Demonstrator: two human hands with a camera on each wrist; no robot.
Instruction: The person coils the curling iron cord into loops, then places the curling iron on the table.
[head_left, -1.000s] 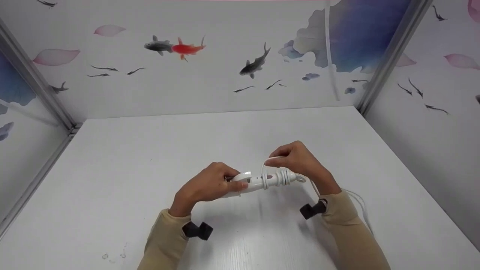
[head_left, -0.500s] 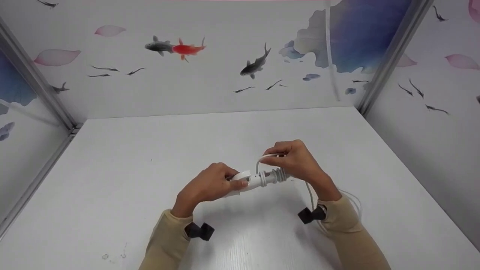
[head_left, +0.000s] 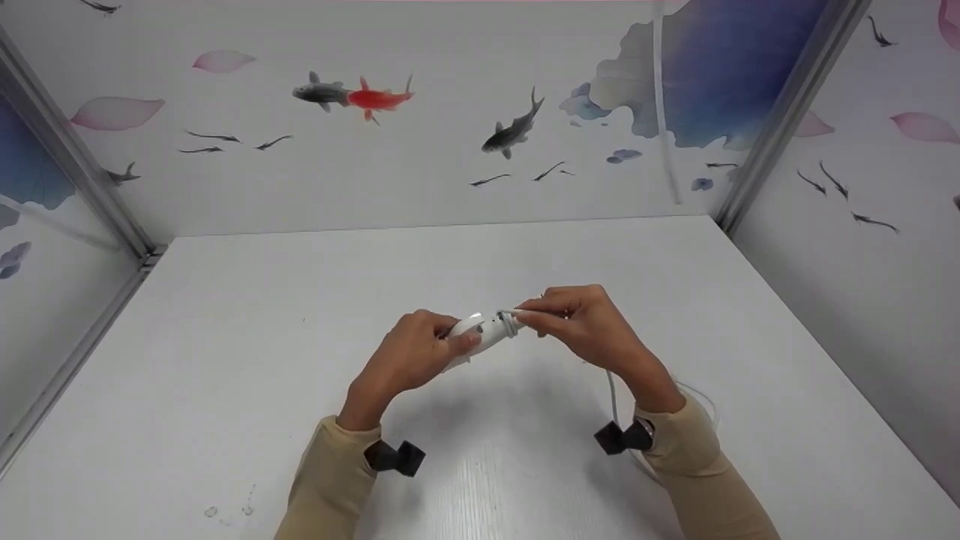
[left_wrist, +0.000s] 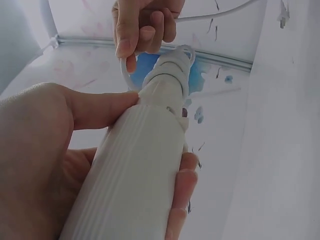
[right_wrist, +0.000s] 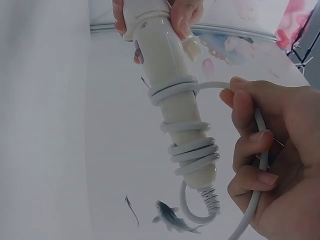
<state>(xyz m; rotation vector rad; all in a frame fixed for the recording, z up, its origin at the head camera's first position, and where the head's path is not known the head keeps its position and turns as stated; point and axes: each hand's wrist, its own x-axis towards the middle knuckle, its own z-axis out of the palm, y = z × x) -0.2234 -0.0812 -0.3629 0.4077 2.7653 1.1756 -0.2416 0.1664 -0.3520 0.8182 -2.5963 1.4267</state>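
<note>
One white appliance (right_wrist: 162,55) is held above one white table (head_left: 262,300); one cord (right_wrist: 187,127) circles its handle in at least five turns. The left hand (head_left: 409,349) curls round the appliance; the right hand (head_left: 592,322) pinches the cord between thumb and forefinger. Two tan sleeves (head_left: 334,472) each bear one black camera (head_left: 410,458).

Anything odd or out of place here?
Cord loops sit unevenly on the white appliance: gaps between some, others bunched. Faint marks on the table, near left, resemble smudges or drips; can't tell which.
</note>
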